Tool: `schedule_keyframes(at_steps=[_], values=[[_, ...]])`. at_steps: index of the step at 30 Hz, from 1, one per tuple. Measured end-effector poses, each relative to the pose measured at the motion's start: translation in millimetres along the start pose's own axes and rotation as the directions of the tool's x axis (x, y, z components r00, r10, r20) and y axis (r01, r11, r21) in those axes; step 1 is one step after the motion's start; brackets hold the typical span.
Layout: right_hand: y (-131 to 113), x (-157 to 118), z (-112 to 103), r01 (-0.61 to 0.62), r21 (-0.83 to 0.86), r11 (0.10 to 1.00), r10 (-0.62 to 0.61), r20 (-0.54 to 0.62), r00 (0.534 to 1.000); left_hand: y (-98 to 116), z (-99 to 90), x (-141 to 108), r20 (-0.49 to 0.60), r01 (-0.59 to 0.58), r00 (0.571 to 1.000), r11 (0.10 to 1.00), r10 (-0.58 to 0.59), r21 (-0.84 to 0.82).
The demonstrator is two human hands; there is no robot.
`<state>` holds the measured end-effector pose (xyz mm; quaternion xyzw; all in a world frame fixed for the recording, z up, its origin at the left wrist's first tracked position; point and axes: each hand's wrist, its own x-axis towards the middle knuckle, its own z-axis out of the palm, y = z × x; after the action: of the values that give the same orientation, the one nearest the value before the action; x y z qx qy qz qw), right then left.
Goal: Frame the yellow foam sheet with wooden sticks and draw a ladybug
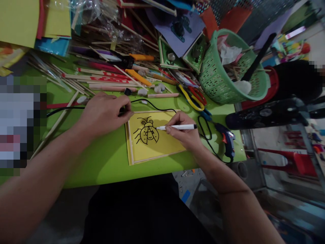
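Observation:
My right hand point(185, 130) grips a white marker pen point(181, 127) with a black end. Its tip touches or hovers just over a yellow sheet point(167, 149) edged with thin wooden sticks. A black line drawing of a beetle point(149, 130) covers the sheet's middle, with legs drawn on its left side only. At the sheet's upper left corner, my left hand point(106, 112) is closed, thumb and fingers pinched together. Something dark shows between those fingers, too small to name. A black cord point(154, 105) runs behind the sheet.
On the green table point(101, 169), a blue glue gun point(228, 140) lies at right near yellow-handled scissors point(191, 98). A green basket point(212, 76) holds scraps. Wooden sticks point(76, 81), orange cutters point(138, 77) and coloured paper point(57, 20) crowd the back. A dark bottle-like object point(264, 113) juts in at right.

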<state>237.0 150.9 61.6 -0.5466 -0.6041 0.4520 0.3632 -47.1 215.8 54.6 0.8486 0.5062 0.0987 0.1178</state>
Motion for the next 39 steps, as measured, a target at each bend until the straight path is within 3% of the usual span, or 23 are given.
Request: schedule_keyframes(at_steps=[14, 25, 39], values=[[-6, 4, -5, 0.007, -0.045, 0.999, -0.008, -0.022, 1.000, -2, 1.8, 0, -0.020, 0.000, 1.000, 0.999, -0.001, -0.039], [-8, 4, -9, 0.023, -0.041, 0.999, -0.027, -0.083, 0.996, 3, -5.6, 1, 0.023, 0.013, 1.000, 0.999, -0.012, -0.038], [-1, -2, -10, -0.006, -0.023, 1.000, 0.007, 0.021, 1.000, 0, -1.4, 2, 0.037, 0.037, 0.999, 0.999, -0.036, -0.029]])
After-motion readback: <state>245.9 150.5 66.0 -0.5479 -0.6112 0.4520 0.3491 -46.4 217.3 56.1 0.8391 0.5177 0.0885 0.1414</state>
